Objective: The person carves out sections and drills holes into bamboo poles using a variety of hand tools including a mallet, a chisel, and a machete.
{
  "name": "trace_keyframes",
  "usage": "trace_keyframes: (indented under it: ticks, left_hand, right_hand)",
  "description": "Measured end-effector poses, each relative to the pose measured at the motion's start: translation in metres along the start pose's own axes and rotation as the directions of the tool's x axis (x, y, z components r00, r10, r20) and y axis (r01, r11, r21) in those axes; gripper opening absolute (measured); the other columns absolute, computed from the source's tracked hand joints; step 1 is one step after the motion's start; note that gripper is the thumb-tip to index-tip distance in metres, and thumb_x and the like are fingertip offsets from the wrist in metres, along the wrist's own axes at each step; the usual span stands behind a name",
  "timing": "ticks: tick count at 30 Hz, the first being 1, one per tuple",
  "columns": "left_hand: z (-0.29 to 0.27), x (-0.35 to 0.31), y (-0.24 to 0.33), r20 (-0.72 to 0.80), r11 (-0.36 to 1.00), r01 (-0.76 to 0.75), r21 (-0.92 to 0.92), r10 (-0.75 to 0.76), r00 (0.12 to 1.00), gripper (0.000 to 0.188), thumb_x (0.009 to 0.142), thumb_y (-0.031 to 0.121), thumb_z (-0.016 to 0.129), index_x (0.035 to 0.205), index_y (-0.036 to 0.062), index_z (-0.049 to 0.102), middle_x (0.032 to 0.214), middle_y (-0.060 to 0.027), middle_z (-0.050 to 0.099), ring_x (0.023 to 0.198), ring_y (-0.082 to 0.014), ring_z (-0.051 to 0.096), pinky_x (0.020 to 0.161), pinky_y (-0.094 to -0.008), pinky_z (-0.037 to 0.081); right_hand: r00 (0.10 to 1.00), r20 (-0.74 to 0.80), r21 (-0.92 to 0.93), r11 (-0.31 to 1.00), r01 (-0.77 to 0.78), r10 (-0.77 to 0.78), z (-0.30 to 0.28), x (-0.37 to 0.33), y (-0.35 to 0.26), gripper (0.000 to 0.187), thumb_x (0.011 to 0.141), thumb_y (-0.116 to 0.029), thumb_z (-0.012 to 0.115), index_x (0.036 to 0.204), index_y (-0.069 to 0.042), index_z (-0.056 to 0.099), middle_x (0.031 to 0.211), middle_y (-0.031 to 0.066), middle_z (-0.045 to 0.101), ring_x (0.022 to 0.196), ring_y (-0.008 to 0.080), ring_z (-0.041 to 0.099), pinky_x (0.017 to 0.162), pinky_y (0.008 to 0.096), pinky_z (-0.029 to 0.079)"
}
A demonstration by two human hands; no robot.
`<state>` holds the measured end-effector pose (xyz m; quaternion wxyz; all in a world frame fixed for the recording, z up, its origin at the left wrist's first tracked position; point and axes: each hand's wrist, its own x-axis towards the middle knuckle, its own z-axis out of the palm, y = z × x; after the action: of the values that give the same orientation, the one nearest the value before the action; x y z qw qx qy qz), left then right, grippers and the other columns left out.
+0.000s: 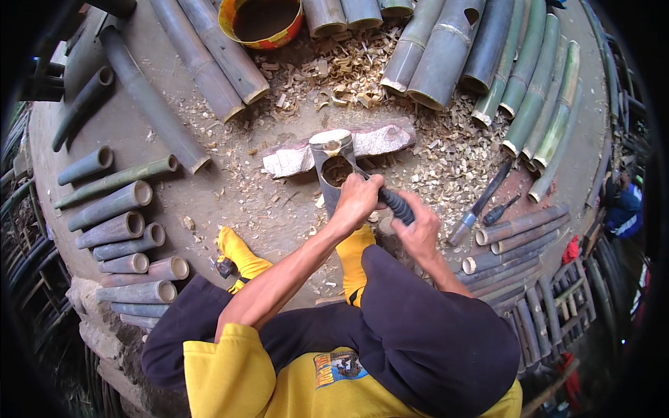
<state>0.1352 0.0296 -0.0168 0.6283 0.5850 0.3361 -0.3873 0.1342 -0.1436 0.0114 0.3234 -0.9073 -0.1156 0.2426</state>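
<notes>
A grey bamboo tube (325, 189) with a large oval hole in its side leans on a rough pale wood block (385, 140). Its near end reaches down to my yellow-covered right foot (354, 259). My right hand (420, 228) is closed round the dark ribbed handle of a knife (397, 207), whose blade points to the hole's right edge. Over the tube's right side, my left hand (358, 200) is closed at the knife where handle meets blade. Whether its hidden fingers also grip the tube cannot be seen.
Short bamboo pieces (115, 206) lie at left, and thick tubes (446, 59) at the back. A red-yellow bowl of dark liquid (263, 24) stands far off. A long-bladed knife (481, 203) and a small dark-handled tool (500, 210) lie at right. Wood chips (446, 159) cover the ground.
</notes>
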Motion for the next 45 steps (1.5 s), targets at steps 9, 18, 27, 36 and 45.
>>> trace_keyframes:
  ticks: [9,18,27,36,45]
  left_hand:
    - [0.008,-0.006,0.008,-0.051,0.302,-0.117,-0.946,0.217,0.975,0.029,0.090,0.018,0.051,0.104,-0.0077,0.055,0.111,-0.0196,0.056,0.102,-0.0262,0.059,0.088,-0.0371,0.053]
    - [0.041,0.013,0.003,0.046,-0.660,0.395,-0.639,0.479,0.877,0.030,0.089,0.011,0.057,0.119,0.0047,0.055,0.130,-0.0114,0.050,0.122,-0.0248,0.047,0.108,-0.0384,0.037]
    - [0.024,-0.018,0.017,0.026,0.019,0.030,-0.999,-0.162,0.986,0.026,0.091,0.013,0.050,0.104,-0.0096,0.050,0.108,-0.0231,0.056,0.106,-0.0308,0.055,0.101,-0.0364,0.045]
    - [-0.053,-0.041,-0.021,0.282,0.947,0.250,-0.204,-0.187,0.941,0.033,0.087,0.026,0.056,0.104,-0.0026,0.058,0.096,-0.0126,0.061,0.081,-0.0182,0.062,0.073,-0.0322,0.054]
    - [-0.168,-0.034,-0.085,-0.794,0.930,-0.364,0.044,0.253,0.552,0.034,0.077,0.010,0.064,0.106,-0.0029,0.054,0.091,-0.0065,0.056,0.082,-0.0162,0.054,0.075,-0.0284,0.046]
  right_hand:
    - [0.847,0.467,-0.506,0.709,0.491,-0.253,-0.078,0.104,-0.059,0.032,0.065,-0.017,0.068,0.095,-0.014,0.057,0.075,0.0069,0.062,0.065,0.0232,0.061,0.055,0.0366,0.048]
    - [0.329,0.753,-0.390,0.015,0.921,-0.570,-0.073,0.188,-0.081,0.018,0.074,-0.021,0.066,0.090,-0.019,0.059,0.080,0.0001,0.063,0.078,0.0147,0.058,0.071,0.0293,0.047]
    - [0.694,0.714,-0.350,0.809,0.472,-0.096,-0.051,0.152,-0.014,0.017,0.057,-0.018,0.060,0.072,-0.013,0.065,0.054,0.0071,0.057,0.053,0.0260,0.059,0.051,0.0390,0.048]
    - [0.821,0.554,0.232,0.921,-0.313,0.139,0.032,-0.025,-0.029,0.050,0.071,-0.020,0.069,0.111,0.001,0.048,0.083,0.0246,0.060,0.077,0.0382,0.063,0.069,0.0437,0.048]
    - [0.814,-0.265,0.047,0.850,-0.524,0.516,-0.021,0.026,0.097,0.051,0.077,-0.017,0.066,0.120,0.004,0.048,0.110,0.0253,0.055,0.104,0.0385,0.053,0.091,0.0427,0.040]
